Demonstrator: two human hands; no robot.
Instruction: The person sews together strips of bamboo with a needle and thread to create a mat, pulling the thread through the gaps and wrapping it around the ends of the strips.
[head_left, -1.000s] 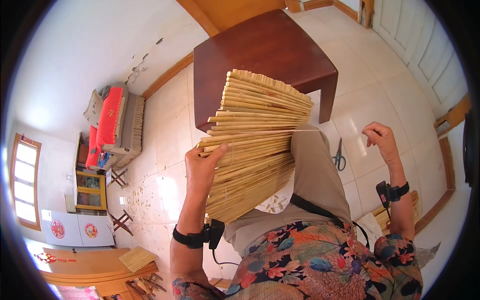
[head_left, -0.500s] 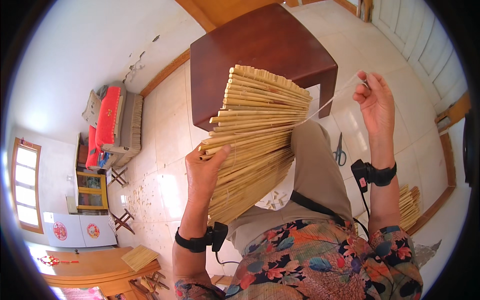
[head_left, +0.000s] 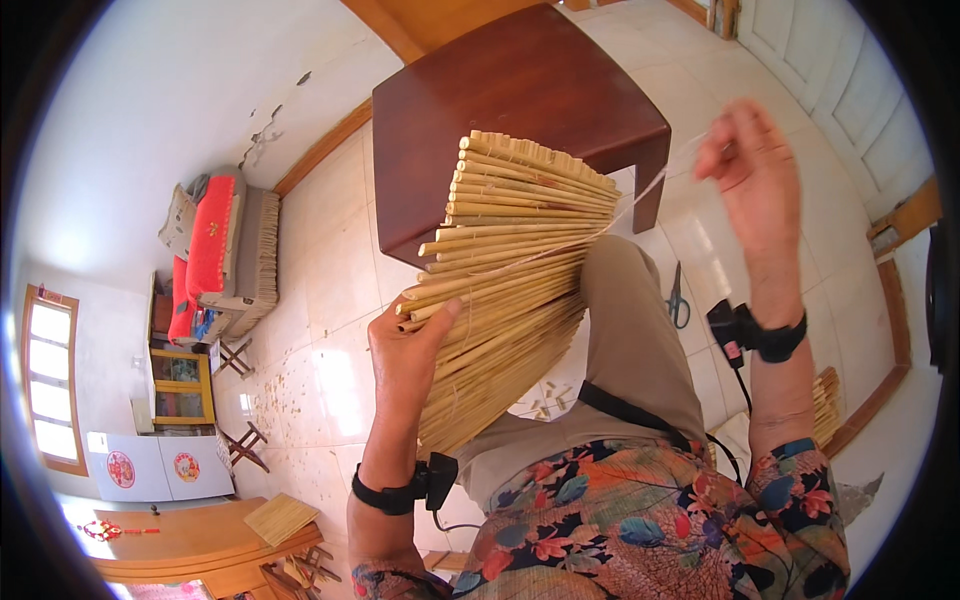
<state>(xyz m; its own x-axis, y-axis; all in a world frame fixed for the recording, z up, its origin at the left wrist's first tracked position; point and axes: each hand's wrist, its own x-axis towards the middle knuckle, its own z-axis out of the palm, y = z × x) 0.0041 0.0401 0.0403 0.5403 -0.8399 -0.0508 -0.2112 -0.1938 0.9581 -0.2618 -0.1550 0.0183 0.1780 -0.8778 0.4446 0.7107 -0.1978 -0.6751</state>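
Note:
A mat of pale straw-coloured reed sticks [head_left: 510, 270], tied side by side, fans out across my lap and against my knee. My left hand [head_left: 405, 335] grips its left edge, thumb on top of the stick ends and fingers hidden beneath. A thin whitish string [head_left: 640, 195] lies across the sticks and runs up to the right. Its far end reaches my right hand [head_left: 750, 165], which is raised off to the right with fingers curled in a pinch. Motion blurs that hand slightly.
A dark red-brown table [head_left: 510, 90] stands just beyond the mat. Scissors [head_left: 678, 300] lie on the tiled floor right of my knee. A bundle of loose sticks [head_left: 826, 405] sits by the right wall. Cut stick bits [head_left: 552, 402] are scattered below the mat.
My right hand has moved slightly up and turned, with the string still stretched from the mat to it. My left hand keeps its grip on the mat's edge.

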